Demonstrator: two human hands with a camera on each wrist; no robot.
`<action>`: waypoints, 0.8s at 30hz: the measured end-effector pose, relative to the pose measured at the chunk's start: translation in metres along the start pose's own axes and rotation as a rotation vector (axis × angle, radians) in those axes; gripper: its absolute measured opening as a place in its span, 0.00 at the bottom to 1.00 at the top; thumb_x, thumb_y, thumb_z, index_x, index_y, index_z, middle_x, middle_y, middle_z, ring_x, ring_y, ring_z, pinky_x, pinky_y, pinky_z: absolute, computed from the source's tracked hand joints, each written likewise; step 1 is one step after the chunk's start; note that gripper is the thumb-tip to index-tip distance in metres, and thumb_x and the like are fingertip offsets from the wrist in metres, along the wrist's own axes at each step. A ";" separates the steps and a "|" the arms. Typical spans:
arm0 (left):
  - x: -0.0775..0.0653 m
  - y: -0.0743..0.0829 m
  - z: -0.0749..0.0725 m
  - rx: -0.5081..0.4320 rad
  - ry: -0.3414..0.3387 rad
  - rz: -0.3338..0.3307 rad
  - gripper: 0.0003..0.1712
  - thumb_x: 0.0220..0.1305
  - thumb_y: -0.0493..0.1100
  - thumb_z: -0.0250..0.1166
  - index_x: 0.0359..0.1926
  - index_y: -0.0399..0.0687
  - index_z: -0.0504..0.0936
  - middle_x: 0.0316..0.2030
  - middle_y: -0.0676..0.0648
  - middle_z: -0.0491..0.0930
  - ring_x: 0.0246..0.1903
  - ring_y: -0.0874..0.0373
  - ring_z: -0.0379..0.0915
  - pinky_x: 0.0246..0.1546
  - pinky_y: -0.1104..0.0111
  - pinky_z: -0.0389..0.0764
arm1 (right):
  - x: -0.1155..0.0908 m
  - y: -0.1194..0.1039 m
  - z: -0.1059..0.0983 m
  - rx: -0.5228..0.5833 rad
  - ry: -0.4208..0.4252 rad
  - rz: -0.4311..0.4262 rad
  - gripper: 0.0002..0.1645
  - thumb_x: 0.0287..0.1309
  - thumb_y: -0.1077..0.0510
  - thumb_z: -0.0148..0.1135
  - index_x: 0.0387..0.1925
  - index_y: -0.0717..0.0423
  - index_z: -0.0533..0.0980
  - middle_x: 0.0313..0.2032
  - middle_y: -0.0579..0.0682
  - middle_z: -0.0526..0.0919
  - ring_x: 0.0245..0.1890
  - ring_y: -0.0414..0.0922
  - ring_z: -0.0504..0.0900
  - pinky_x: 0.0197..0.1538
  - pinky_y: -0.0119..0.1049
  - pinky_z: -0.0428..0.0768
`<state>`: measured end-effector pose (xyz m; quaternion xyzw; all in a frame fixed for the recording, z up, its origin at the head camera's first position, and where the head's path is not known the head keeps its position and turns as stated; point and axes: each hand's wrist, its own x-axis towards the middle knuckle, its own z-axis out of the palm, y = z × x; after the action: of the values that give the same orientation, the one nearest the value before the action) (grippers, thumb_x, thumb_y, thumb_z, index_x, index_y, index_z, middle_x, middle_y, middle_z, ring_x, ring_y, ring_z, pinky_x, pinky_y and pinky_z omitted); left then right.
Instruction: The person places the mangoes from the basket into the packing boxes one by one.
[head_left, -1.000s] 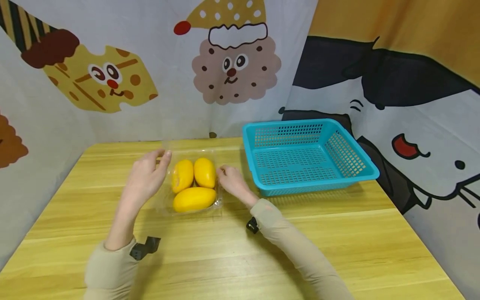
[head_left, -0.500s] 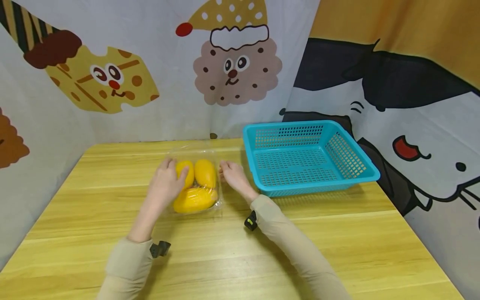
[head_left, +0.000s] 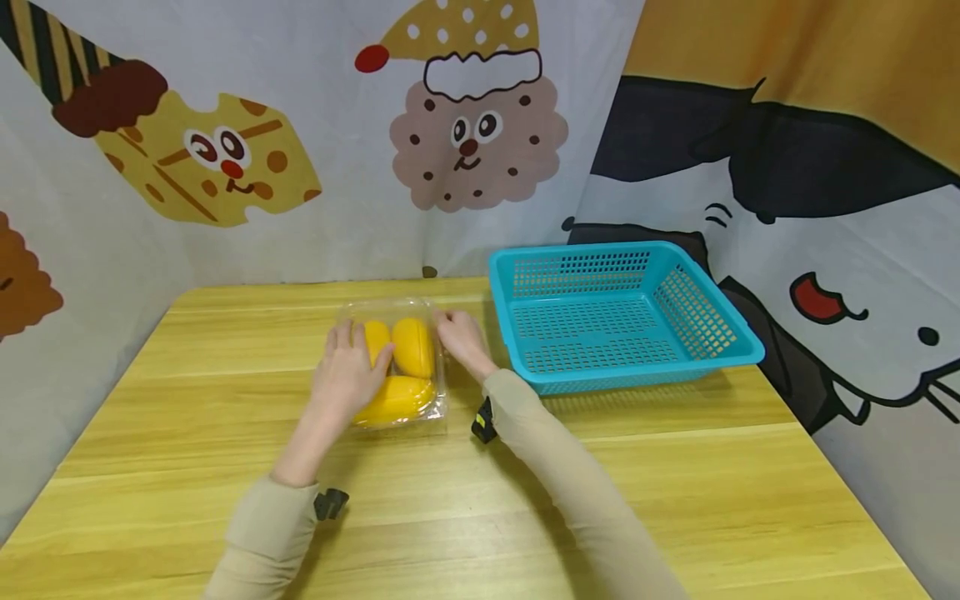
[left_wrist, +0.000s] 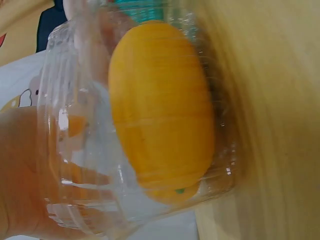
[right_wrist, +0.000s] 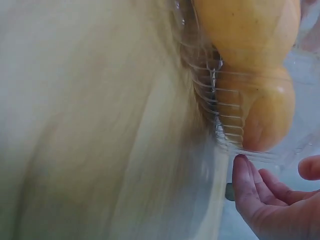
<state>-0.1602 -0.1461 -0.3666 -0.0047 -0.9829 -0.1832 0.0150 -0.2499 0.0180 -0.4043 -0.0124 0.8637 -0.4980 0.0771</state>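
Note:
Three yellow mangoes lie in a clear plastic box (head_left: 386,308) left of the table's middle. One mango (head_left: 396,400) lies crosswise at the near side, another mango (head_left: 412,346) stands at the far right, and a third mango (head_left: 377,335) is partly hidden by my left hand (head_left: 345,375). That hand rests on the lid's left side with its fingers extended. Beside the box's far right edge is my right hand (head_left: 461,340). The right wrist view shows its fingers (right_wrist: 245,185) at the box's edge, with the thumb apart from them.
A turquoise perforated basket (head_left: 630,367) stands right of the box, close to my right hand. The wooden table (head_left: 465,508) extends in front. Behind hangs a curtain (head_left: 337,242) with cartoon prints.
My left hand has moved right from the box's left side onto its top, and the clear lid now lies over the mangoes. My right hand has shifted slightly toward the far corner.

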 end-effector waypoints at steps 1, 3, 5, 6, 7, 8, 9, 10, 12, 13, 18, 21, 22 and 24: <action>0.000 0.000 0.001 0.008 0.003 0.001 0.43 0.68 0.59 0.42 0.65 0.25 0.51 0.67 0.28 0.45 0.65 0.30 0.42 0.58 0.41 0.60 | 0.002 0.000 0.001 0.008 0.004 0.005 0.22 0.67 0.45 0.41 0.28 0.53 0.74 0.20 0.47 0.71 0.20 0.42 0.69 0.24 0.32 0.68; 0.000 0.001 0.003 0.017 0.014 0.004 0.43 0.68 0.60 0.42 0.65 0.25 0.50 0.67 0.28 0.45 0.65 0.29 0.43 0.56 0.40 0.62 | 0.007 0.000 0.004 0.019 0.019 0.012 0.22 0.66 0.46 0.42 0.22 0.53 0.71 0.19 0.47 0.69 0.19 0.42 0.67 0.22 0.32 0.67; 0.000 0.002 0.004 0.018 0.023 0.007 0.43 0.67 0.60 0.43 0.65 0.24 0.51 0.67 0.28 0.46 0.65 0.29 0.43 0.55 0.40 0.63 | 0.012 -0.001 0.006 0.031 0.045 0.026 0.21 0.65 0.46 0.43 0.21 0.51 0.70 0.19 0.46 0.70 0.20 0.42 0.68 0.23 0.32 0.68; -0.001 0.002 0.004 0.018 0.025 0.007 0.43 0.67 0.60 0.43 0.65 0.24 0.51 0.67 0.28 0.46 0.65 0.28 0.43 0.55 0.39 0.63 | 0.014 -0.002 0.007 0.042 0.054 0.031 0.21 0.65 0.46 0.44 0.20 0.51 0.70 0.19 0.46 0.70 0.20 0.42 0.69 0.23 0.32 0.68; -0.001 0.002 0.004 0.017 0.026 0.008 0.43 0.67 0.60 0.43 0.65 0.24 0.51 0.67 0.28 0.46 0.65 0.28 0.43 0.55 0.39 0.63 | 0.016 -0.002 0.008 0.056 0.065 0.036 0.21 0.64 0.46 0.44 0.19 0.51 0.70 0.19 0.47 0.70 0.21 0.42 0.69 0.24 0.33 0.68; -0.001 0.002 0.004 0.019 0.028 0.009 0.43 0.67 0.60 0.43 0.65 0.24 0.51 0.67 0.28 0.46 0.65 0.28 0.43 0.54 0.39 0.64 | 0.018 -0.003 0.009 0.069 0.072 0.040 0.21 0.64 0.47 0.45 0.20 0.51 0.71 0.20 0.47 0.71 0.21 0.42 0.69 0.25 0.33 0.69; -0.001 0.002 0.005 0.021 0.027 0.010 0.43 0.67 0.60 0.43 0.65 0.24 0.51 0.67 0.28 0.46 0.65 0.28 0.43 0.54 0.39 0.64 | 0.020 -0.003 0.010 0.082 0.077 0.045 0.20 0.64 0.48 0.45 0.20 0.52 0.72 0.20 0.47 0.72 0.22 0.43 0.70 0.26 0.34 0.69; -0.001 0.002 0.005 0.020 0.025 0.011 0.43 0.67 0.60 0.43 0.65 0.24 0.51 0.67 0.28 0.46 0.65 0.28 0.43 0.54 0.40 0.63 | 0.023 -0.003 0.011 0.093 0.078 0.054 0.19 0.63 0.48 0.45 0.21 0.52 0.73 0.21 0.47 0.72 0.23 0.43 0.70 0.27 0.34 0.69; -0.001 0.002 0.005 0.018 0.023 0.010 0.43 0.67 0.60 0.43 0.65 0.24 0.51 0.67 0.28 0.46 0.65 0.27 0.42 0.54 0.40 0.63 | 0.027 -0.003 0.012 0.136 0.067 0.084 0.18 0.62 0.50 0.46 0.22 0.53 0.74 0.20 0.48 0.72 0.23 0.44 0.69 0.28 0.36 0.69; -0.001 0.002 0.005 0.015 0.023 0.009 0.43 0.67 0.60 0.44 0.65 0.25 0.51 0.67 0.28 0.45 0.65 0.28 0.42 0.54 0.39 0.63 | 0.029 -0.003 0.012 0.152 0.067 0.099 0.17 0.61 0.51 0.47 0.22 0.53 0.75 0.21 0.48 0.72 0.23 0.44 0.69 0.28 0.37 0.69; -0.001 0.003 0.006 0.015 0.026 0.016 0.43 0.67 0.60 0.44 0.65 0.25 0.51 0.67 0.28 0.46 0.65 0.28 0.43 0.53 0.38 0.64 | 0.035 -0.006 0.013 0.219 0.074 0.172 0.12 0.57 0.54 0.52 0.28 0.56 0.79 0.26 0.49 0.76 0.28 0.44 0.72 0.35 0.37 0.73; -0.001 0.003 0.007 0.023 0.028 0.022 0.44 0.67 0.60 0.44 0.65 0.24 0.52 0.67 0.28 0.46 0.64 0.27 0.43 0.52 0.39 0.65 | 0.036 -0.007 0.014 0.244 0.080 0.182 0.12 0.57 0.56 0.52 0.30 0.56 0.80 0.29 0.49 0.78 0.29 0.44 0.72 0.36 0.36 0.74; -0.001 0.003 0.007 0.025 0.028 0.022 0.44 0.67 0.60 0.44 0.65 0.24 0.52 0.67 0.28 0.46 0.64 0.27 0.43 0.52 0.39 0.65 | 0.037 -0.007 0.014 0.249 0.084 0.180 0.12 0.57 0.56 0.52 0.31 0.57 0.80 0.29 0.49 0.78 0.29 0.44 0.72 0.35 0.36 0.73; -0.001 0.003 0.007 0.030 0.028 0.022 0.44 0.67 0.60 0.44 0.65 0.24 0.52 0.67 0.28 0.46 0.64 0.27 0.43 0.52 0.39 0.65 | 0.038 -0.007 0.016 0.263 0.090 0.171 0.12 0.56 0.58 0.53 0.30 0.59 0.80 0.28 0.50 0.77 0.27 0.43 0.71 0.32 0.34 0.72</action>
<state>-0.1590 -0.1410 -0.3721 -0.0129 -0.9852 -0.1683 0.0307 -0.2858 -0.0026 -0.4109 0.0939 0.7916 -0.5983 0.0814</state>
